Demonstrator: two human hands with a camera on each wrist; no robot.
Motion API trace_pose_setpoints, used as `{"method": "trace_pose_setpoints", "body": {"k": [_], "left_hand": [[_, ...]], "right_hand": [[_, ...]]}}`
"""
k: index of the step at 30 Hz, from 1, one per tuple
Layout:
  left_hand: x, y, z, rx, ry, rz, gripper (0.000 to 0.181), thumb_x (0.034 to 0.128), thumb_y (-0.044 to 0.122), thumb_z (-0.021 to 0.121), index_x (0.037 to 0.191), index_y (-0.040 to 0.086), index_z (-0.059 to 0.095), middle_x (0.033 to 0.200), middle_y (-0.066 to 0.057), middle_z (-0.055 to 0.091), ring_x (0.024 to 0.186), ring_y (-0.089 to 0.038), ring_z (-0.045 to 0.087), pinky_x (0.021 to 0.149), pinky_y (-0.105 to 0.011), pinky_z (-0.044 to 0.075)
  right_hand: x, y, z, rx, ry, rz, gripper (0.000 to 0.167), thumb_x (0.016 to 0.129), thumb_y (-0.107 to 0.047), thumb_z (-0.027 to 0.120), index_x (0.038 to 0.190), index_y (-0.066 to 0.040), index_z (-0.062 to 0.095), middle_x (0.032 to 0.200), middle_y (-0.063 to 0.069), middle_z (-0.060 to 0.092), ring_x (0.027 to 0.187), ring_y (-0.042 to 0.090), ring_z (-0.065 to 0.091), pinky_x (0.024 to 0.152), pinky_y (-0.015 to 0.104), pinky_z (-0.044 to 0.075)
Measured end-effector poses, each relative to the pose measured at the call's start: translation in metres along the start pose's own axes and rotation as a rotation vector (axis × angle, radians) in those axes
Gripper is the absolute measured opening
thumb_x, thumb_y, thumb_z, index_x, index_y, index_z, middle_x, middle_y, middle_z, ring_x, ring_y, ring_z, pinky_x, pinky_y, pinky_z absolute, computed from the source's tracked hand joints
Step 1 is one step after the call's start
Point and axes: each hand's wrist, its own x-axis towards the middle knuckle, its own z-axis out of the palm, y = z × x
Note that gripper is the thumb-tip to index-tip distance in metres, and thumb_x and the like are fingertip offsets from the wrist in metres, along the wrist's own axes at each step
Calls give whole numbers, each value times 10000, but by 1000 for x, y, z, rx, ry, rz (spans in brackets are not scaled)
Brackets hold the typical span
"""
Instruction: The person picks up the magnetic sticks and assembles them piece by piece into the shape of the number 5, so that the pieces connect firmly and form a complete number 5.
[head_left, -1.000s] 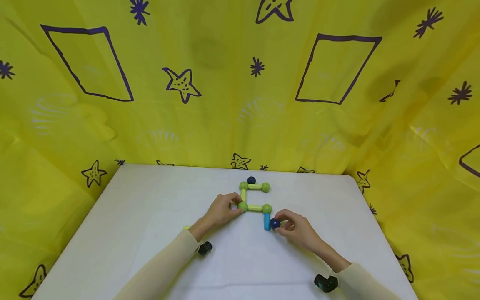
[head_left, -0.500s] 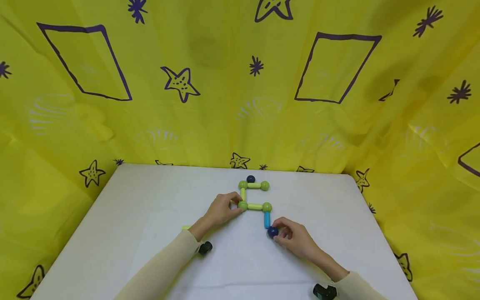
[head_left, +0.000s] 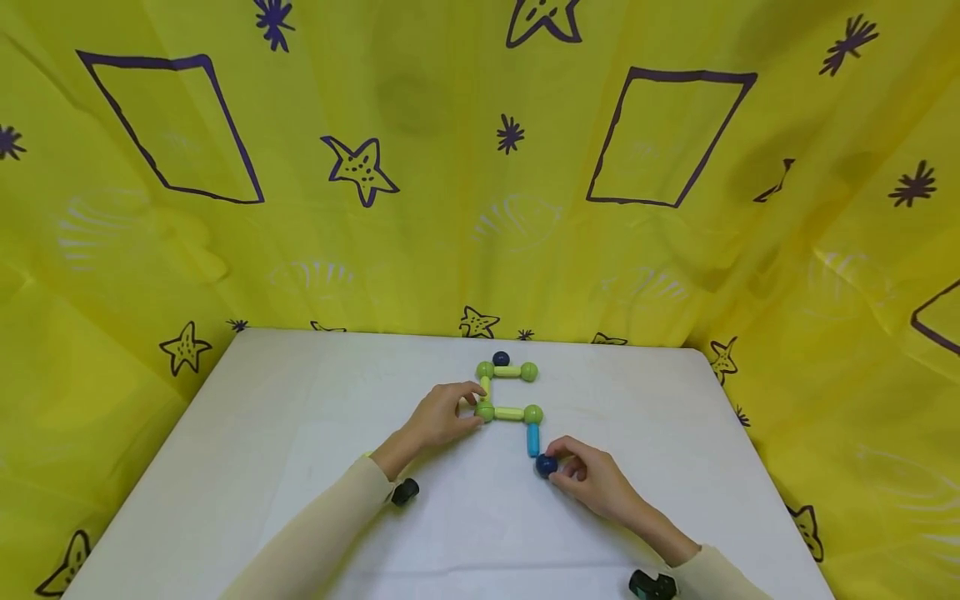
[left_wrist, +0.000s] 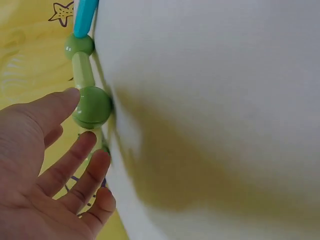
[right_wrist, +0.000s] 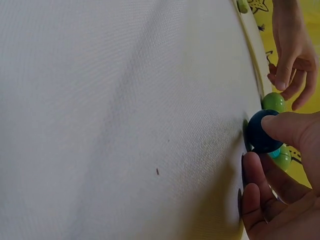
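Note:
Green balls and pale green sticks form a joined C-shaped chain on the white table. A blue stick [head_left: 533, 440] extends from its near right green ball [head_left: 533, 414] towards the person. My right hand [head_left: 592, 477] pinches a dark blue ball [head_left: 547, 466] at this stick's near end; whether they touch is unclear. In the right wrist view the thumb presses the dark blue ball [right_wrist: 262, 132]. My left hand [head_left: 444, 414] is at the corner green ball [left_wrist: 92, 107], thumb against it, the other fingers spread and off it. Another dark blue ball [head_left: 501, 358] sits behind the chain.
The white table [head_left: 300, 517] ends at a yellow curtain [head_left: 435, 250] behind and at both sides. A light-green thing [head_left: 367, 454] shows barely beside the left sleeve. Black wrist cameras [head_left: 406, 492] hang under both wrists.
My right hand brought the dark blue ball from beside the blue stick to its near end, then stayed there. My left index finger has lifted away from the corner green ball.

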Motion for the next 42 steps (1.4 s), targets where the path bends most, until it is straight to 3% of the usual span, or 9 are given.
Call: {"method": "trace_pose_setpoints", "body": {"k": [7, 12, 16, 22, 31, 35, 42], "left_hand": [[12, 15, -7, 27, -121, 62, 467, 893, 195, 818, 1327, 139, 654, 1090, -41, 713, 722, -123, 551, 740, -300, 479], [23, 29, -8, 65, -228, 77, 512, 886, 201, 829, 1359, 186, 633, 1108, -36, 710, 911, -173, 606, 851, -347, 495], [31, 39, -5, 105, -294, 108, 521, 887, 200, 830, 1366, 201, 626, 1105, -34, 715, 1004, -192, 633, 874, -363, 517], [40, 50, 9, 137, -358, 123, 483, 886, 148, 823, 1331, 235, 656, 1144, 6, 733, 1026, -122, 665, 877, -309, 537], [44, 59, 30, 196, -369, 142, 408, 908, 66, 737, 1280, 229, 699, 908, 35, 707, 766, -84, 543, 678, -225, 448], [43, 59, 39, 240, -355, 150, 329, 934, 123, 737, 1237, 250, 724, 936, 78, 721, 761, -62, 542, 636, -216, 432], [37, 63, 49, 308, -309, 185, 204, 953, 173, 746, 1141, 246, 777, 1035, 140, 725, 954, -68, 639, 810, -254, 514]], "right_hand": [[-3, 1, 0, 12, -15, 10, 290, 894, -42, 773, 1132, -164, 662, 1059, 20, 706, 757, 61, 607, 664, 241, 511], [-3, 1, 1, 10, -18, 21, 296, 893, -38, 774, 1135, -168, 665, 1064, 20, 708, 759, 63, 610, 677, 242, 519], [-3, 1, 0, 7, -21, 22, 285, 902, -54, 772, 1139, -170, 663, 1067, 15, 707, 765, 65, 607, 686, 241, 517], [-2, 0, 0, 9, -9, -2, 278, 905, -54, 772, 1139, -160, 665, 1057, 14, 712, 764, 74, 614, 684, 241, 518], [-2, -1, 0, 11, -10, 6, 288, 902, -50, 769, 1145, -162, 662, 1063, 6, 709, 770, 64, 617, 700, 240, 523], [-3, -1, 0, 15, -2, -14, 286, 898, -48, 775, 1139, -158, 664, 1055, 8, 711, 767, 65, 617, 689, 242, 521], [-5, -1, -1, 35, 14, -38, 276, 901, -50, 778, 1135, -143, 666, 1046, 23, 715, 770, 72, 625, 686, 243, 516]]}}
